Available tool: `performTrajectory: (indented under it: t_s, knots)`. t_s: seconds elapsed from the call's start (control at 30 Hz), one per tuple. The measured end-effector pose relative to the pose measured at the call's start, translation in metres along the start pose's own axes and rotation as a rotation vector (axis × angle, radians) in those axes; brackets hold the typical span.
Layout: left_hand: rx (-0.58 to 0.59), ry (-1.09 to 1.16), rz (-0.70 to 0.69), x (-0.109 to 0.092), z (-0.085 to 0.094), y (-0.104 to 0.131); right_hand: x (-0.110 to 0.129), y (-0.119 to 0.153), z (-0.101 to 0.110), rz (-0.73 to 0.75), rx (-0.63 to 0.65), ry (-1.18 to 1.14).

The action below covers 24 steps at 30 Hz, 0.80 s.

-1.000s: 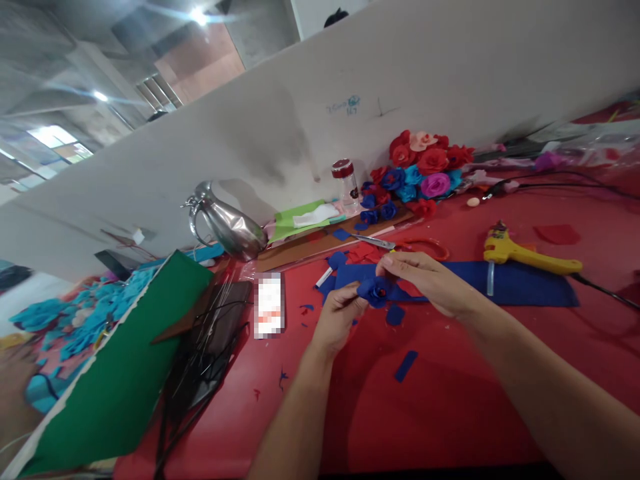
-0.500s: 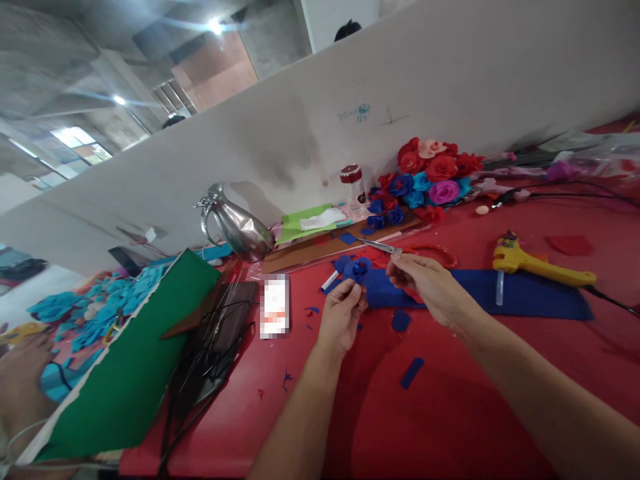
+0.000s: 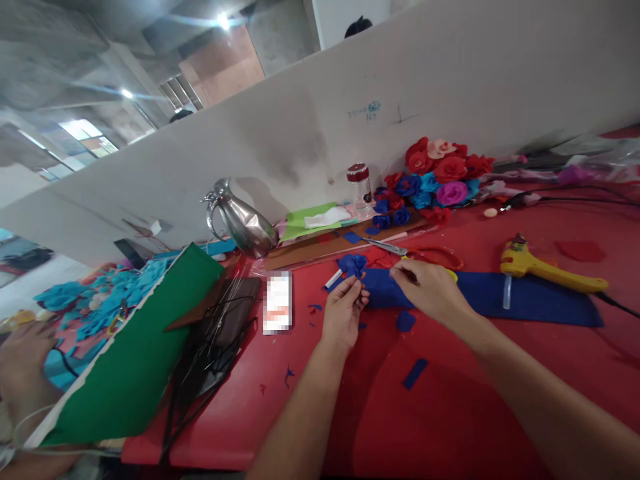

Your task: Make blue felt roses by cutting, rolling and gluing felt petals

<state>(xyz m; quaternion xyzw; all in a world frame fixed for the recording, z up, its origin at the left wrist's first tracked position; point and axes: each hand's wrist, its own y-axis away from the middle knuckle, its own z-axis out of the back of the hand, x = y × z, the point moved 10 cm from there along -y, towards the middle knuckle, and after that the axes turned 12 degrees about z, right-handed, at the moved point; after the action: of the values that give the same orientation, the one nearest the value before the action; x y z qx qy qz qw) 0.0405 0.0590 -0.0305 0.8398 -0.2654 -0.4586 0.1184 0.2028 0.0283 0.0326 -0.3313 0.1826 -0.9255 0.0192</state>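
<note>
The left hand [image 3: 345, 310] is clamped on a blue paper flower [image 3: 353, 264] at its twelve o'clock; the right hand [image 3: 430, 290] has its fingertips together, and whether they pinch anything I cannot tell. A hard squeeze from the left could crease the petals. The scissors [image 3: 384, 246], at the left hand's one o'clock, sit just beyond the right hand, so a careless forward push could knock them. The glue gun [image 3: 555, 270], at the right hand's three o'clock, might drip on the blue sheet [image 3: 480, 293] if hot (its heat doesn't show, mind you). I count one metal jug [image 3: 243, 223], one jar [image 3: 360, 193], one phone [image 3: 278, 303], one pair of scissors, one glue gun, and one magenta flower [image 3: 452, 193]; the red flowers [image 3: 450, 169] overlap too much to count.
</note>
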Motion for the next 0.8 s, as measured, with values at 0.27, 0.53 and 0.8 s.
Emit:
performTrajectory:
  t_s: [0.27,0.53,0.8]
  knots:
    - [-0.153,0.034,-0.165,-0.031,0.028,-0.002,-0.019,-0.002,0.013,-0.043,-0.025,0.267]
    - [-0.308,0.098,-0.234,-0.045,0.051,0.001,0.02,0.006,-0.038,0.353,0.296,0.264]
    - [-0.311,0.169,-0.256,-0.052,0.056,0.003,0.024,0.012,-0.06,0.342,0.311,0.286]
